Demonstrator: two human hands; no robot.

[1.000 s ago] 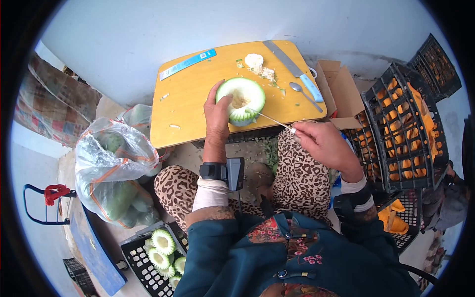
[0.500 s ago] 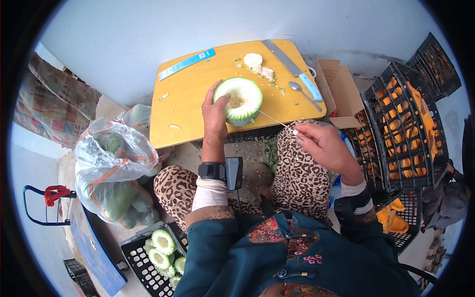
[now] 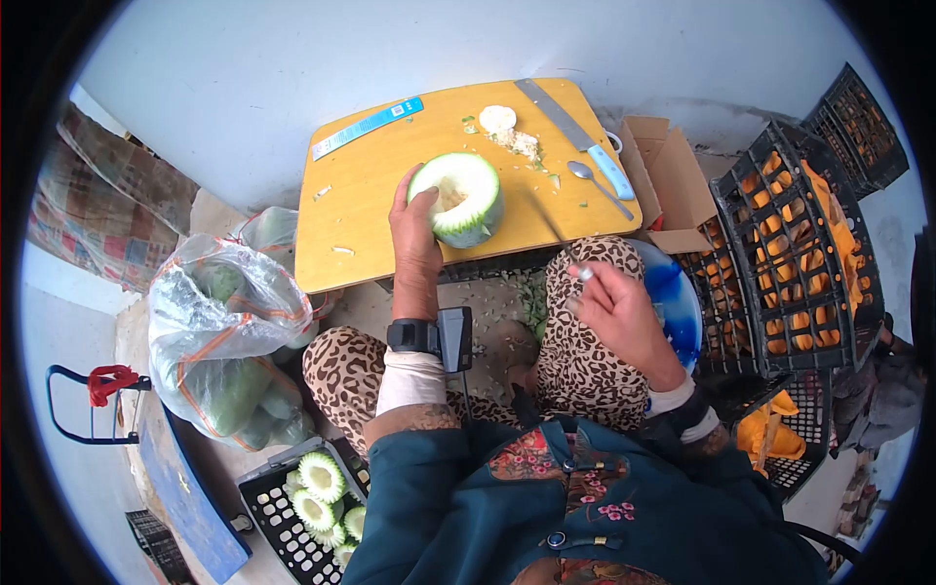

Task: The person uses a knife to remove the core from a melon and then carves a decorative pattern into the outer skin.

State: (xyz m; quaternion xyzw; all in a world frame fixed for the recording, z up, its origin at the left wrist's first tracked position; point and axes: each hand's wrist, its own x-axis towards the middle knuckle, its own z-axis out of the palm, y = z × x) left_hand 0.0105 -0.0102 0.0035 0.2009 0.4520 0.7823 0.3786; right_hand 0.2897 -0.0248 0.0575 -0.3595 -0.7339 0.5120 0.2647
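My left hand (image 3: 417,229) grips the side of a green-skinned melon (image 3: 472,230), thumb over its cut rim. The melon's pale flesh is open at the top, with a seedy hollow inside and small notches along the near edge of the cut. Its base is over the front edge of the yellow table (image 3: 370,210). To the right, above the leopard-print trouser knee, my right hand (image 3: 622,317) is closed round a thin carving knife (image 3: 560,234). Its narrow blade is smeared by motion and points up and away, apart from the melon.
On the table lie a big knife (image 3: 575,136), a spoon (image 3: 597,185), a blue-and-white strip (image 3: 366,129) and seedy scraps (image 3: 517,144). Bagged melons (image 3: 229,341) stand left, above a black crate (image 3: 278,517) of zigzag-cut pieces. Crates of orange slices (image 3: 790,263) and a cardboard box (image 3: 668,185) are right.
The right hand has pulled the thin carving knife away from the melon, and its blade now points more upward. The left hand has shifted the melon slightly left and tilted it.
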